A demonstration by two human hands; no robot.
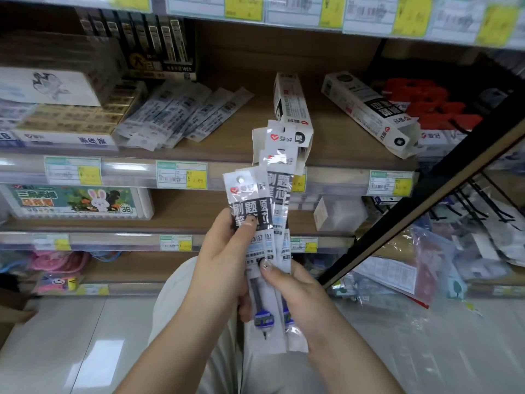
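Frame centre — left hand [227,260] fingers gripping fanned refill packets [257,211], right hand [295,297] fingers pinching lower edges, shelf [335,143] behind

Both hands are up in front of a shop shelf [335,143] holding a fanned bunch of pen refill packets [264,223]. Left hand [224,260] grips them mid-pack, thumb on the front. Right hand [295,297] pinches lower down. Probably four or five packets, hard to count. An open white box [291,109] lies on the shelf just behind.

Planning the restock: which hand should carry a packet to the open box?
Likely right: the right hand only pinches the refill packets low down, while the left hand grips their middle.
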